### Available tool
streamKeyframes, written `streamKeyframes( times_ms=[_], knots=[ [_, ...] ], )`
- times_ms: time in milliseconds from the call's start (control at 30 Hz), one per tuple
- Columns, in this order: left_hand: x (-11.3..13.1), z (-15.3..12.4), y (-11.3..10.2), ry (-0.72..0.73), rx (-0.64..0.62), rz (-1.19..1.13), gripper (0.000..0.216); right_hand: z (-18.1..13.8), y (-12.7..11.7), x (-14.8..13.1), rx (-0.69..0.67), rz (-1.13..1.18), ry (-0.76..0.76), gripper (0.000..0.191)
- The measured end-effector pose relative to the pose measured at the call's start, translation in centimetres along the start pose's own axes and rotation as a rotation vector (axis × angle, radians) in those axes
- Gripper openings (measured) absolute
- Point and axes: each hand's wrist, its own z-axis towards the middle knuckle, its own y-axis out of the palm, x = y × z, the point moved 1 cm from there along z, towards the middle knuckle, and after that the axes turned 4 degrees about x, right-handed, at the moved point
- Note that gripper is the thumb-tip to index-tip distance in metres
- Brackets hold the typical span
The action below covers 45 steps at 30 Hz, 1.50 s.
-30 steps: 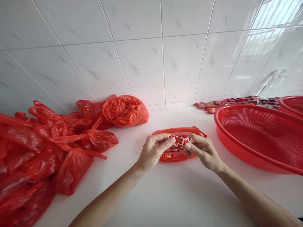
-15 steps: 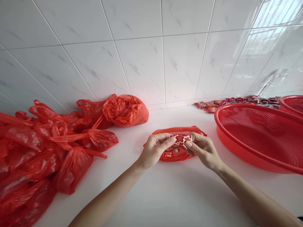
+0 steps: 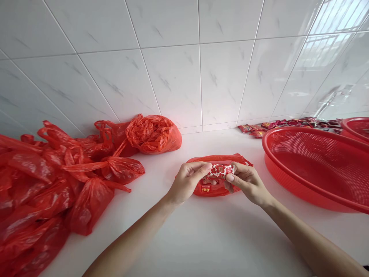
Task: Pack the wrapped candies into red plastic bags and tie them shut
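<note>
A small wrapped candy [image 3: 220, 170], white with red flowers, is stretched level between my two hands. The thumb and fingers of my left hand [image 3: 188, 180] pinch its left end. At its right end, my right hand [image 3: 248, 182] grips it the same way. Just beneath lies a red plastic bag [image 3: 225, 192] spread on the white counter, partly covered by my hands. Inside the bag a small red packet [image 3: 205, 189] with yellow print shows near my left fingers.
Knotted red bags [image 3: 92, 200] are heaped at the left. A bundle of crumpled red bags [image 3: 154, 134] sits against the tiled wall [image 3: 170, 80]. At the right stand a large red basket [image 3: 288, 184] and a second basket [image 3: 357, 125], with small red packets [image 3: 256, 129] behind.
My left thumb has slid outward to the candy's left end, so more of the flowered wrapper shows. The candy stays above the bag. The view has shifted slightly.
</note>
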Motion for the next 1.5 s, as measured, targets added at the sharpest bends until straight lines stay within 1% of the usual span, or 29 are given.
streamKeyframes(
  times_ms=[133, 200, 367, 467, 533, 633, 700, 767, 833, 933, 1033, 1100, 1167, 1267, 1400, 1500],
  knots=[
    [-0.1, 0.1, -0.1, -0.021, 0.004, -0.006, 0.035, 0.0, -0.4, 0.5, 0.034, 0.015, 0.017, 0.027],
    [-0.1, 0.1, -0.2, -0.027, 0.009, 0.006, 0.035, 0.0, -0.5, 0.7, 0.048, 0.023, 0.02, 0.027],
    [-0.1, 0.0, -0.4, -0.05, 0.01, 0.064, 0.034, 0.0, -0.6, 0.8, 0.021, 0.031, 0.007, 0.023],
    [-0.3, 0.0, -0.5, -0.078, 0.001, 0.094, 0.035, 0.0, -0.6, 0.7, 0.024, -0.031, -0.016, 0.024],
    [-0.6, 0.1, -0.6, -0.079, 0.016, 0.075, 0.036, 0.0, -0.7, 0.7, 0.069, -0.152, -0.091, 0.022],
    [-1.0, 0.3, -0.8, -0.071, 0.062, 0.008, 0.039, 0.0, -1.1, 0.8, 0.15, -0.417, -0.297, 0.01],
    [-1.2, 0.4, -1.0, -0.086, 0.101, 0.003, 0.034, -0.1, -1.2, 0.9, 0.179, -0.56, -0.425, 0.005],
    [-1.3, 0.4, -1.0, -0.112, 0.126, 0.018, 0.027, -0.2, -1.2, 1.0, 0.208, -0.624, -0.464, 0.006],
    [-1.3, 0.3, -0.9, -0.116, 0.132, 0.018, 0.027, -0.2, -1.1, 0.9, 0.251, -0.587, -0.411, 0.011],
    [-1.3, 0.3, -0.8, -0.055, 0.165, 0.041, 0.026, -0.1, -0.9, 0.5, 0.282, -0.383, -0.23, 0.014],
    [-1.4, 0.2, -0.8, 0.012, 0.199, 0.12, 0.028, 0.2, -0.7, 0.3, 0.181, -0.209, -0.037, 0.029],
    [-1.5, 0.2, -0.8, 0.029, 0.198, 0.158, 0.031, 0.3, -0.6, 0.4, 0.108, -0.156, 0.043, 0.035],
    [-1.5, 0.2, -0.8, 0.034, 0.193, 0.18, 0.033, 0.4, -0.5, 0.6, 0.095, -0.123, 0.072, 0.037],
    [-1.4, 0.2, -0.8, 0.026, 0.172, 0.184, 0.035, 0.2, -0.4, 0.9, 0.118, -0.089, 0.071, 0.038],
    [-1.2, 0.3, -0.8, -0.031, 0.13, 0.103, 0.04, 0.1, -0.3, 0.8, 0.137, -0.079, 0.059, 0.038],
    [-1.2, 0.2, -0.6, -0.064, 0.118, 0.055, 0.038, 0.0, -0.2, 0.8, 0.159, -0.073, 0.051, 0.04]
  ],
)
